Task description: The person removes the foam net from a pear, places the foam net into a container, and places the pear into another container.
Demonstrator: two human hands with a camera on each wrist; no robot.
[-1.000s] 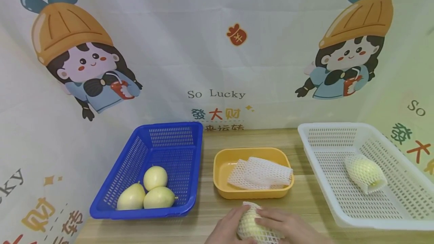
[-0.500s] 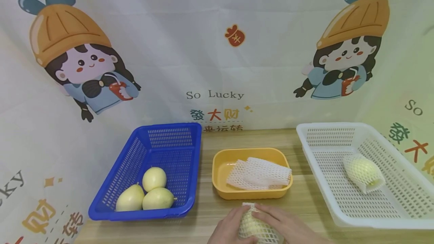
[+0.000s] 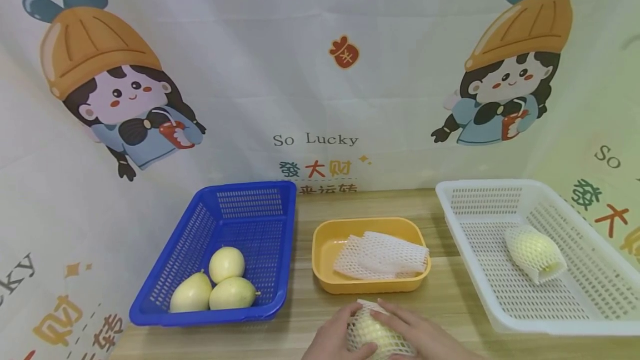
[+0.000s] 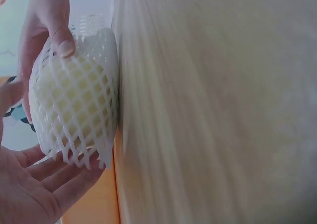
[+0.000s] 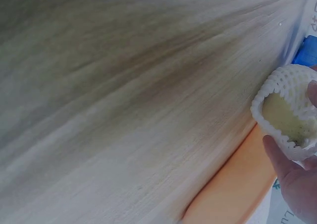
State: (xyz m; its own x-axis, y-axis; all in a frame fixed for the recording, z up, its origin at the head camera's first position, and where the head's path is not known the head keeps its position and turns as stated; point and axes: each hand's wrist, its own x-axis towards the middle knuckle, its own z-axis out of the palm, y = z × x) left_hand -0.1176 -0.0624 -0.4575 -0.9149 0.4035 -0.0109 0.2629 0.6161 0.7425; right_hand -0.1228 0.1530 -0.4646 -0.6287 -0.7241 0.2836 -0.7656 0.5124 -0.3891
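Observation:
At the front edge of the head view, a yellow-green pear [image 3: 374, 333] sits inside a white foam net sleeve [image 4: 74, 110]. My left hand [image 3: 332, 333] holds it from the left, thumb on the near side and fingers around the far side. From the right, my right hand [image 3: 421, 331] grips it, fingers over the top of the net. In the left wrist view the right thumb presses on the net's upper end, and the left fingers [image 4: 74, 182] lie along its lower end. Through the sleeve's open end in the right wrist view, bare pear skin shows.
A blue basket [image 3: 288, 249] with three bare pears [image 3: 227, 264] stands left. Behind the hands, a yellow tray [image 3: 324, 279] holds flat foam nets [image 3: 390, 255]. At right, a white basket [image 3: 500, 307] contains a netted pear [image 3: 535, 251]. The wooden table [image 3: 295, 329] meets a printed cloth.
The head view has drifted slightly, shifting the scene a little left. Both hands stay on the netted pear, with small shifts of the fingers and the left thumb.

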